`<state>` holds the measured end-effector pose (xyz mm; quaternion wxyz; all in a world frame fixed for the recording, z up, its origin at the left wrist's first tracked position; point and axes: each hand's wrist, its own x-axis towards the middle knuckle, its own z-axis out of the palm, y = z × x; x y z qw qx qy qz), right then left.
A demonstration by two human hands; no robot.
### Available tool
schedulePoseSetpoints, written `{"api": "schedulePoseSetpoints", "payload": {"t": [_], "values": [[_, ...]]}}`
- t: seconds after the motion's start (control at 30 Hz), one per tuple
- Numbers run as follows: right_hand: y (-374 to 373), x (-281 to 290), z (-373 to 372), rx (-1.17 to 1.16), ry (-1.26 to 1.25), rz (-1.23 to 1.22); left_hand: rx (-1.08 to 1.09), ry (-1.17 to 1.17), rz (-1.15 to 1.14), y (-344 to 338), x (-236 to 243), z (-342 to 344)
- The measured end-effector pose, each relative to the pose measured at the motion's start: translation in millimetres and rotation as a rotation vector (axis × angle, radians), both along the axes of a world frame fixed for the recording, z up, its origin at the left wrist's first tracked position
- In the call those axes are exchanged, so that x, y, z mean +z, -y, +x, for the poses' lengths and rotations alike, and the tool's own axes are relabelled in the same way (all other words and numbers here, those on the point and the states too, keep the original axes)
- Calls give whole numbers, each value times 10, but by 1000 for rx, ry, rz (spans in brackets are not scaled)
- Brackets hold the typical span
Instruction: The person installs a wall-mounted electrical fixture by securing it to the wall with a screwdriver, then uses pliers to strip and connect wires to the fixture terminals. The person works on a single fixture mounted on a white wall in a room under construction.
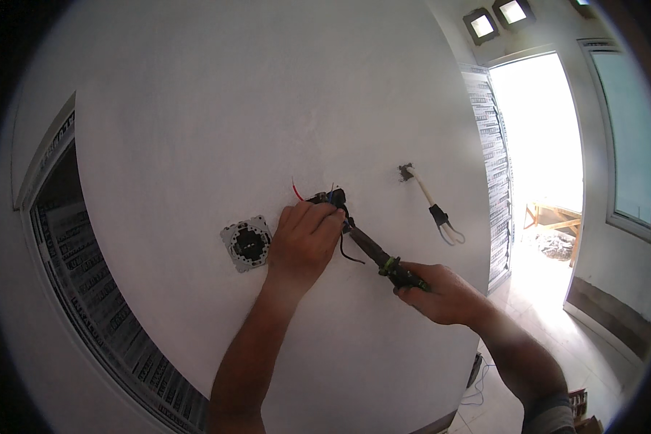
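Observation:
My left hand (307,235) presses against the white wall at a dark wall box (336,195), fingers curled and closed. What sits between its fingertips is hidden. Around the box, a red wire (296,190) sticks up on the left and a black wire (351,254) hangs below. My right hand (441,293) is closed round the black-and-green handle of a tool (372,252). Its long brownish metal end reaches up to the box beside my left fingertips; whether it is jaws or a blade, I cannot tell.
A square grey-framed socket insert (247,244) is on the wall, left of my left hand. Right of the box, a white cable (423,189) with black tape hangs from a wall hole. A film-covered frame (94,289) stands far left, a bright doorway (539,137) far right.

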<state>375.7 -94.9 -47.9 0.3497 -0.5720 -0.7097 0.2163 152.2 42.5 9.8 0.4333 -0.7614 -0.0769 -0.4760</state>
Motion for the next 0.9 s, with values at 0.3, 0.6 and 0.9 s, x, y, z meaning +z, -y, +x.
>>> {"api": "schedulePoseSetpoints", "payload": {"t": [0.3, 0.6, 0.9], "values": [[-219, -197, 87, 359, -593, -252, 29, 2, 14, -17, -9, 5], [37, -126, 3, 54, -156, 199, 33, 8, 48, -29, -15, -1], [-126, -430, -14, -435, 500, 917, 16, 18, -1, -18, -1, 35]]}}
